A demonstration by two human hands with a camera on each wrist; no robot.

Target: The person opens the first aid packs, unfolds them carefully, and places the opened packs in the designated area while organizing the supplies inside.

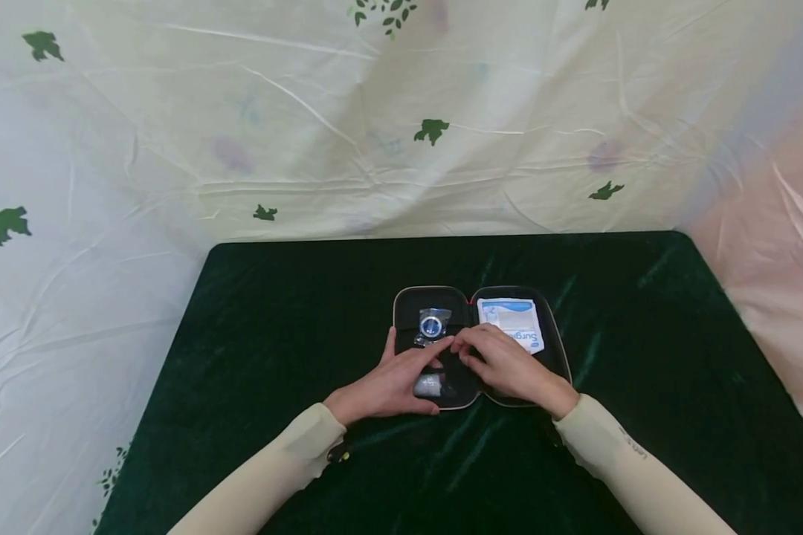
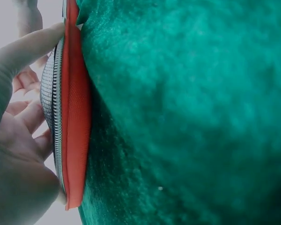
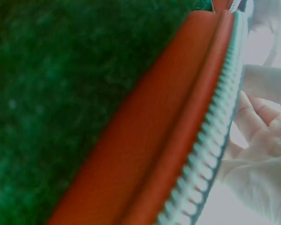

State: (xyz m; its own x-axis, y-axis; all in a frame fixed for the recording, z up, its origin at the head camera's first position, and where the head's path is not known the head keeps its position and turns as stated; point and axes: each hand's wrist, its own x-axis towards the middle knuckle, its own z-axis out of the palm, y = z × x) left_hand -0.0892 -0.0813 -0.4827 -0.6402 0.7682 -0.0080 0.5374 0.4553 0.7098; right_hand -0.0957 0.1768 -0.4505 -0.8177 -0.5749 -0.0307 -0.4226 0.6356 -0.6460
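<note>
A zip case lies unfolded on the table, black inside and red outside, its zipper running along the rim. My left hand spreads over the case's left half, thumb by the near rim. Beyond those fingers sits a clear packet with a round blue-and-white item; a second clear packet with white contents shows under the hand. My right hand reaches across the right half, bent fingertips close to the left fingertips at the fold. Whether they pinch anything I cannot tell.
A white-and-blue packet with printed lettering lies in the right half, partly covered by the right hand. Dark green velvety cloth covers the table. A pale patterned curtain hangs behind the table's far edge and along both sides.
</note>
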